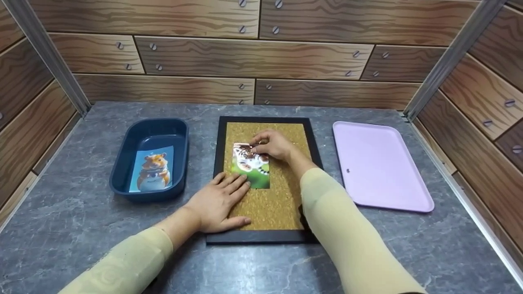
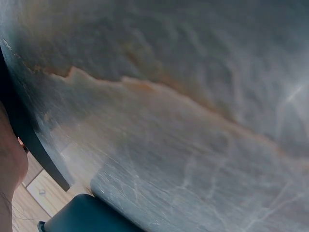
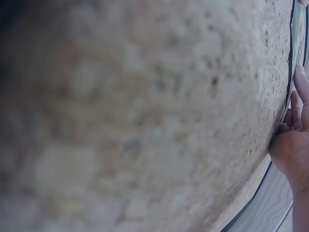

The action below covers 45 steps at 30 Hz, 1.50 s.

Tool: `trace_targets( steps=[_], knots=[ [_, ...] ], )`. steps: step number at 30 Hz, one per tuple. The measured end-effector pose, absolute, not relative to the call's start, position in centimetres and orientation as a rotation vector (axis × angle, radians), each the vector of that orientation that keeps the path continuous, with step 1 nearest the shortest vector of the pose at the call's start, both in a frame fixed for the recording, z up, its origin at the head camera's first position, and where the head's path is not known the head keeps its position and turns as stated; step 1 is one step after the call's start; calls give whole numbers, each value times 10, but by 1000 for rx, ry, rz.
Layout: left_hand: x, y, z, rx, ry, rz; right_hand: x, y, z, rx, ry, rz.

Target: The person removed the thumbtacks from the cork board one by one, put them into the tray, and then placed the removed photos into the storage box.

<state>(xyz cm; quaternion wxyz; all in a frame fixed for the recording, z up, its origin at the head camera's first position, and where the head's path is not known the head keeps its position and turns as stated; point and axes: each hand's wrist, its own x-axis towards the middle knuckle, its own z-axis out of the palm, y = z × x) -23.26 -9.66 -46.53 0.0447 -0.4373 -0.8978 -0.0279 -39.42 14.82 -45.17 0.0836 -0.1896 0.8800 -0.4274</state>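
A cork board (image 1: pixel 265 208) in a black frame lies on the table. On its cork is a picture card (image 1: pixel 259 179) with a striped, tiger-like animal on green. My left hand (image 1: pixel 216 204) lies flat over the board's left side, fingers spread, fingertips at the card's left edge. Over the card's top edge my right hand (image 1: pixel 274 145) bends its fingers, thumb and forefinger close together by a small dark spot; I cannot tell exactly what they pinch. From the side, the right wrist view shows the right hand (image 3: pixel 294 145) against the cork. The left wrist view mostly shows tabletop.
To the left stands a deep blue bin (image 1: pixel 118 179) with a hamster picture card (image 1: pixel 154 171) inside. A shallow lilac tray (image 1: pixel 384 163) lies to the right, one small dark thing (image 1: pixel 347 170) near its left edge. Wood-patterned walls (image 1: pixel 253 57) enclose the back and sides.
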Motion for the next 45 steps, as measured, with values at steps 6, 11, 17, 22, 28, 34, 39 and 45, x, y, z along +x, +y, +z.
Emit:
trace_targets(
  steps=[6,11,17,22,28,34,39,45],
  knots=[
    [-232,-97,-467,-1331,-2748,-84,-394,147,-453,-544,2608,-1302],
    [-233,-97,-466,-1333,-2755,-87,-394,148,-451,-557,2607,-1289],
    [-233,-97,-465,-1334,-2750,-81,-394,147,-451,-554,2592,-1300],
    [-232,-97,-465,-1331,-2748,-83,-394,147,-451,-556,2588,-1296],
    [-232,-97,-465,-1333,-2754,-82,-394,148,-452,-548,2592,-1297],
    [-233,-96,-466,-1330,-2752,-83,-394,147,-453,-526,2574,-1331],
    [-233,-97,-467,-1333,-2745,-89,-394,147,-453,-526,2573,-1339],
    [-234,-97,-468,-1340,-2741,-106,-393,145,-454,-484,2480,-1453]
  ],
)
